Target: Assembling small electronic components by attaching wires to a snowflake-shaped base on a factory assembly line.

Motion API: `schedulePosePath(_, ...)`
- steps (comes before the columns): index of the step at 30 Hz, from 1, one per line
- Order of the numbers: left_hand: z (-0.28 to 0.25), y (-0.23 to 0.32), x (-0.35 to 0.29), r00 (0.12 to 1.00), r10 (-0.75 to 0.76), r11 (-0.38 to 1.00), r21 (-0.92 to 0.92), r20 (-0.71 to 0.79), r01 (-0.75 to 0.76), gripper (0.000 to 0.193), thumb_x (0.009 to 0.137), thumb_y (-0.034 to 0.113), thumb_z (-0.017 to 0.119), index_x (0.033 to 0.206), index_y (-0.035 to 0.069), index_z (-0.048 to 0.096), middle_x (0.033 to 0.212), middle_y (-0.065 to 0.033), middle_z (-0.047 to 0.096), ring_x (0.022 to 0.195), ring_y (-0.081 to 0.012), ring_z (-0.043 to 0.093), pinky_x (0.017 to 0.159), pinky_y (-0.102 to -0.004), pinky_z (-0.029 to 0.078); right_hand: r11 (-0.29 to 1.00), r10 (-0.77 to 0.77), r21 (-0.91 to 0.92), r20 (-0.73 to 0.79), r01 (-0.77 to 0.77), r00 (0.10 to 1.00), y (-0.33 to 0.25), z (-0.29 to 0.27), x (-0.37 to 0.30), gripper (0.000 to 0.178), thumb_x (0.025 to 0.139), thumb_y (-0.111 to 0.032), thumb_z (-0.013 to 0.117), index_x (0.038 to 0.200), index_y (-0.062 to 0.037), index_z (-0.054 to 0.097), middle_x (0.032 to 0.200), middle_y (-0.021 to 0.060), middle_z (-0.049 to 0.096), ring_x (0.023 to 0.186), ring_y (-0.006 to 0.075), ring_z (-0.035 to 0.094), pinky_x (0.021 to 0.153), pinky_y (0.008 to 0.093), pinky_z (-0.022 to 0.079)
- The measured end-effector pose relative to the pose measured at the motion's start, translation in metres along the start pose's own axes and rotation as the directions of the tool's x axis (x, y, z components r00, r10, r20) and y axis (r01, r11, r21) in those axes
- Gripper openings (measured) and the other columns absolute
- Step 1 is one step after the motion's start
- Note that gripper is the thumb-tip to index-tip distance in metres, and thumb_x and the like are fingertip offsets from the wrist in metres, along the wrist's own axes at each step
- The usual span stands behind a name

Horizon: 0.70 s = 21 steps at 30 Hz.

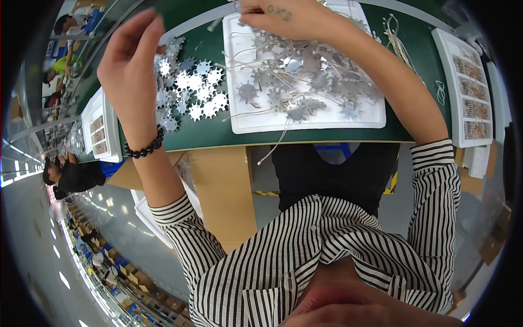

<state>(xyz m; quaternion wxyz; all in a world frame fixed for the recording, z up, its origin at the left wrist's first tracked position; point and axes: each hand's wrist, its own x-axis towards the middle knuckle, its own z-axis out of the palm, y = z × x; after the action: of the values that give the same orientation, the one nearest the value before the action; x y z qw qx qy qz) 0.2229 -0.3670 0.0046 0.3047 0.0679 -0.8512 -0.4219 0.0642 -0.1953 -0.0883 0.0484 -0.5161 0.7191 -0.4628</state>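
My left hand [129, 68] is raised over the left part of the green table, a beaded bracelet [145, 146] at its wrist. Its fingers are loosely bent and apart, their tips slightly blurred, and nothing shows in them. Flat silver gear-shaped metal pieces [195, 82] lie on the table beside it. At the top edge, my right hand [283, 19] is over the far side of a white foam tray [305, 124], its fingers closed. What they hold is partly cut off by the picture's edge. Similar silver pieces with thin white wires [297, 111] are heaped in this tray.
A bundle of white wires [400, 43] lies right of the tray. Farther right is a white compartment tray [456, 82] of small parts; another white tray [111, 131] stands at the left. A cardboard box [220, 191] is below the table edge. Other people work at the far left.
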Motion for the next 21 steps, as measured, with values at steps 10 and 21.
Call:
schedulePosePath(10, -0.030, -0.105, -0.064, 0.913, -0.167, 0.785, 0.611, 0.371, -0.105, 0.043, 0.088, 0.024, 0.071, 0.122, -0.002, 0.066, 0.120, -0.0147, 0.063, 0.085, -0.0289, 0.064, 0.077, -0.0348, 0.052, 0.970, 0.013, -0.242, 0.138, 0.021, 0.990, -0.009, 0.010, -0.016, 0.025, 0.097, -0.019, 0.059, 0.088, 0.0024, 0.068, 0.073, 0.0087, 0.065, 0.061, 0.0192, 0.055, 0.058, 0.0327, 0.046)
schedulePosePath(21, 0.008, -0.075, -0.037, 0.970, -0.136, 0.972, 0.217, 0.203, 0.091, 0.042, 0.093, 0.021, 0.068, 0.126, -0.005, 0.062, 0.111, -0.0154, 0.068, 0.089, -0.0242, 0.067, 0.079, -0.0291, 0.053, 0.835, 0.498, 0.303, -0.059, -0.459, 0.865, -0.036, -0.040, -0.081, 0.032, 0.100, -0.030, 0.062, 0.109, 0.0008, 0.063, 0.081, 0.0089, 0.064, 0.061, 0.0151, 0.052, 0.056, 0.0288, 0.043)
